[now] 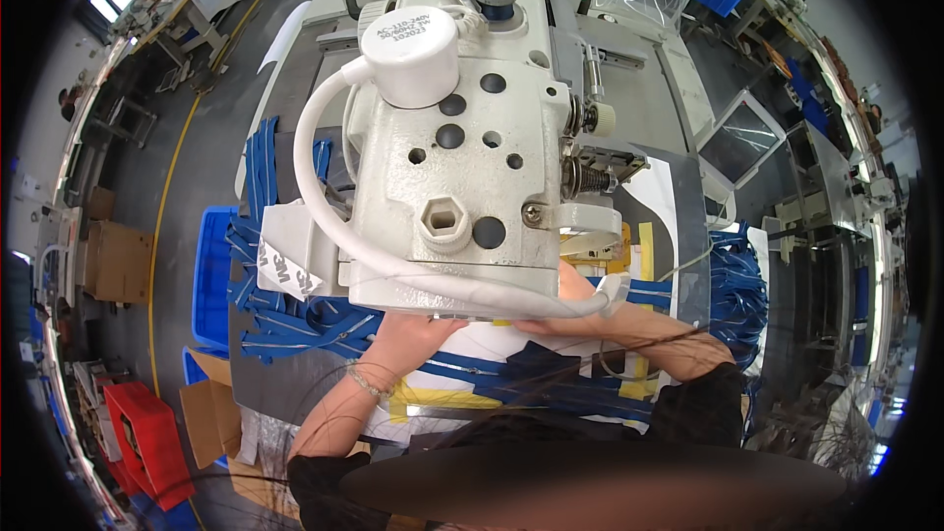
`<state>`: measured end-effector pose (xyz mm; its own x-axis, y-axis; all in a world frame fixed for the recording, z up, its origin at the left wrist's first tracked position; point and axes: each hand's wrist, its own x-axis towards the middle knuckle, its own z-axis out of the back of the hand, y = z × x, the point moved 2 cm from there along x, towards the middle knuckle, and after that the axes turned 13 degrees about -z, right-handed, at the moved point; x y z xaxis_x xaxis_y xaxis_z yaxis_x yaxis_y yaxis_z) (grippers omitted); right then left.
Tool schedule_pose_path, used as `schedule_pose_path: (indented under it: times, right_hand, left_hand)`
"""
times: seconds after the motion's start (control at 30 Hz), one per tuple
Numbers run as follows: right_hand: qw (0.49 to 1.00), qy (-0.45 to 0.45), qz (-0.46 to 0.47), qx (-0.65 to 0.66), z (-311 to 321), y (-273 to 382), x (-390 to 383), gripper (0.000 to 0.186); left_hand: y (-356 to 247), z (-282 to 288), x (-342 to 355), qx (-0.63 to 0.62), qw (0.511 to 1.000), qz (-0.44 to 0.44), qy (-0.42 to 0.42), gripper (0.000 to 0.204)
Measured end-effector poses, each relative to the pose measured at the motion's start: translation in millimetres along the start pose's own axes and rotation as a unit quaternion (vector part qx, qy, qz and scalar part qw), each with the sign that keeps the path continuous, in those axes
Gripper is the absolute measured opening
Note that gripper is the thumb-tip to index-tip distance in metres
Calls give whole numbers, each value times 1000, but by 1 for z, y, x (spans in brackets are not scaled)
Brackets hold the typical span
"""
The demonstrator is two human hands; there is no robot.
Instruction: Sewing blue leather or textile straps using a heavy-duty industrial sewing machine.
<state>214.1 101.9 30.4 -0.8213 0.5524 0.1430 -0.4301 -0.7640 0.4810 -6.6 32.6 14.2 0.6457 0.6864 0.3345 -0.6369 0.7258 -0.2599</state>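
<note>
The white head of an industrial sewing machine (462, 177) fills the middle of the view and covers the work under it. My left hand (418, 334) reaches under the machine's front edge from the left, its fingers hidden. From the right comes my right hand (570, 323), also mostly covered by the machine and its white cable (433, 285). What either hand holds, if anything, does not show. Just in front of my hands a blue zipper strip (462, 366) crosses the work surface, beside dark blue fabric (541, 379) and yellow tape (442, 398).
Blue zipper strips lie in a pile (305, 324) at the left and in a bundle (737, 280) at the right. Left of the table stand a blue bin (211, 275), an open cardboard box (208, 423) and a red crate (147, 442). A bracelet circles my left wrist.
</note>
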Motion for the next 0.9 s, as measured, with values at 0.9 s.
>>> schedule_pose_path:
  times: [0.9]
  right_hand:
    - [953,-47,135,-266,-20,0,-22,25]
  left_hand:
    - [-14,-2,8,80,995,30,49,25]
